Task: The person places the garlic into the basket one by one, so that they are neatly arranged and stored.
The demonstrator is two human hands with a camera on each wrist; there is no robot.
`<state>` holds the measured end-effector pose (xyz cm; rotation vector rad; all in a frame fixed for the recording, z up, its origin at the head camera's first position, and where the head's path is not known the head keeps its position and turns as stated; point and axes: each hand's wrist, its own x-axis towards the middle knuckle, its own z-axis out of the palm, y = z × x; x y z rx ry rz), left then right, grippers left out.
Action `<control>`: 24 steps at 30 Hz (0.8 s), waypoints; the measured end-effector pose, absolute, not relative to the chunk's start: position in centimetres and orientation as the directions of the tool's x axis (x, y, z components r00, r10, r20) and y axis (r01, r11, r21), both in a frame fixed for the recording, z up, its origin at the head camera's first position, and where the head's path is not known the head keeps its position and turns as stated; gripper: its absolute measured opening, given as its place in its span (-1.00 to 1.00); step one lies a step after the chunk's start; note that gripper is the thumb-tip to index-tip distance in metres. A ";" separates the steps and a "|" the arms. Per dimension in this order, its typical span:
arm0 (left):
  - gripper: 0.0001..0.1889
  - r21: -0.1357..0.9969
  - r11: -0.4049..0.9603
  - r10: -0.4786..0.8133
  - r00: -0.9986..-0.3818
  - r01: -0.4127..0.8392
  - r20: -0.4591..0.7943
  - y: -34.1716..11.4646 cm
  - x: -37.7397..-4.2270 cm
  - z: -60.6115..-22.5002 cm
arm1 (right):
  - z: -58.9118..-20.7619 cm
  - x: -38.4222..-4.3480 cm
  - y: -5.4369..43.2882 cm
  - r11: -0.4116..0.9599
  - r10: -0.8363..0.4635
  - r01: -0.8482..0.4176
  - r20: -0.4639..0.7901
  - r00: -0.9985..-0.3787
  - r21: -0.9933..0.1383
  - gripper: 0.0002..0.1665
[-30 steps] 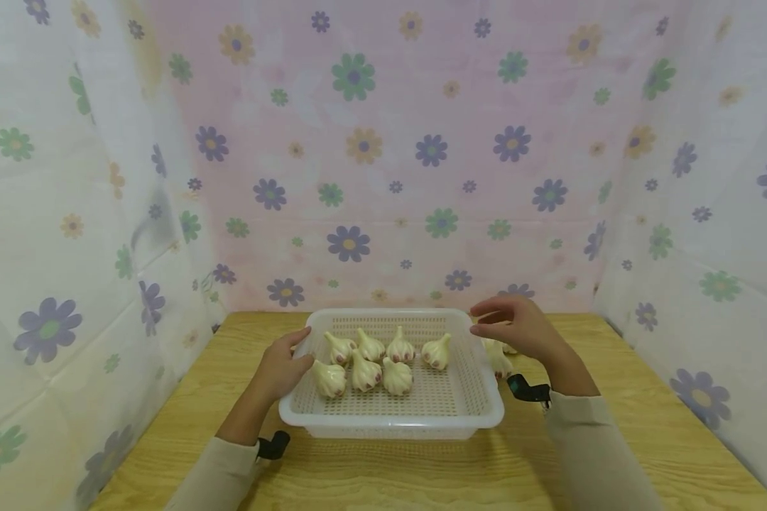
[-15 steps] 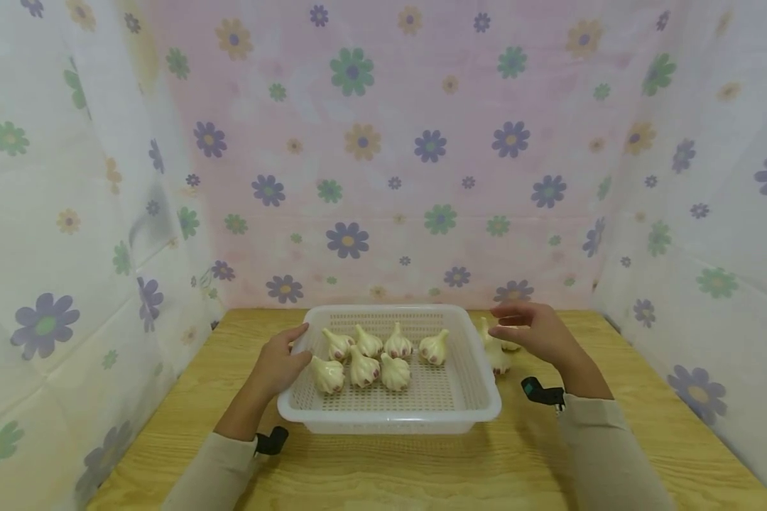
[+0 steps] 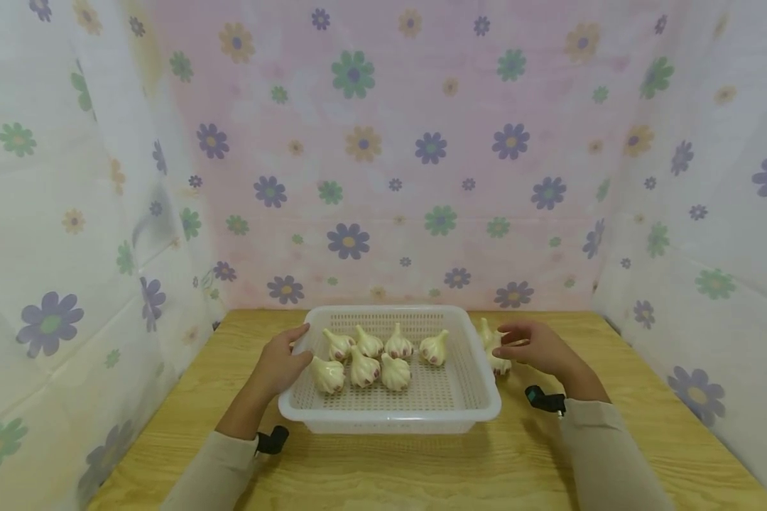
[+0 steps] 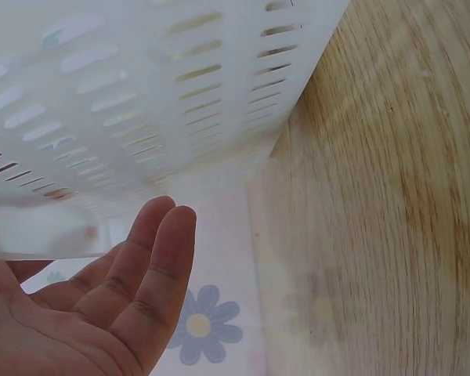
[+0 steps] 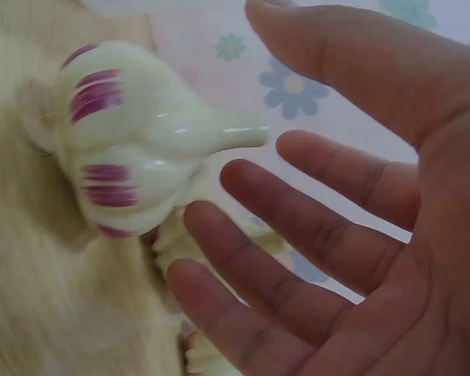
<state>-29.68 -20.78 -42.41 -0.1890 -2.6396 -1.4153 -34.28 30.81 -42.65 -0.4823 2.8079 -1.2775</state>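
A white plastic basket (image 3: 390,416) holds several pale garlic bulbs (image 3: 366,367) with purple marks. My left hand (image 3: 283,365) holds its left rim, thumb and index finger at the top; in the left wrist view the other fingers (image 4: 166,258) extend beneath the rim beside the slotted wall. Beyond the right side, more garlic bulbs (image 3: 500,366) lie on the table, partly hidden by the basket and my right hand (image 3: 542,353). That hand is spread and holds nothing. In the right wrist view, one garlic bulb (image 5: 133,141) appears just past the fingertips.
The wood-grain table (image 3: 383,475) runs beneath everything. Flower-print cloth (image 3: 396,170) hangs at the back and along both sides. Black wrist cameras (image 3: 545,399) stick out from both wrists.
My right hand has moved from the basket's right rim rightward and down to the loose garlic bulbs. The left hand and the bulbs in the basket stay in place.
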 end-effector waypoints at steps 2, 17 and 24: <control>-0.32 0.818 0.548 0.045 -0.982 0.177 0.183 -20.8 -29.8 -42.4 | -43.0 -34.5 30.8 0.617 -0.295 -0.270 0.101 -0.950 -0.739 -0.12; -0.33 0.824 0.538 0.044 -0.982 0.177 0.182 -20.9 -29.7 -42.4 | -44.1 -34.7 30.2 0.674 -0.274 -0.231 0.053 -0.960 -0.702 -0.31; -0.31 0.826 0.538 0.043 -0.984 0.168 0.172 -20.7 -29.6 -42.3 | -44.2 -34.7 30.3 0.643 -0.298 -0.250 0.065 -0.952 -0.724 -0.56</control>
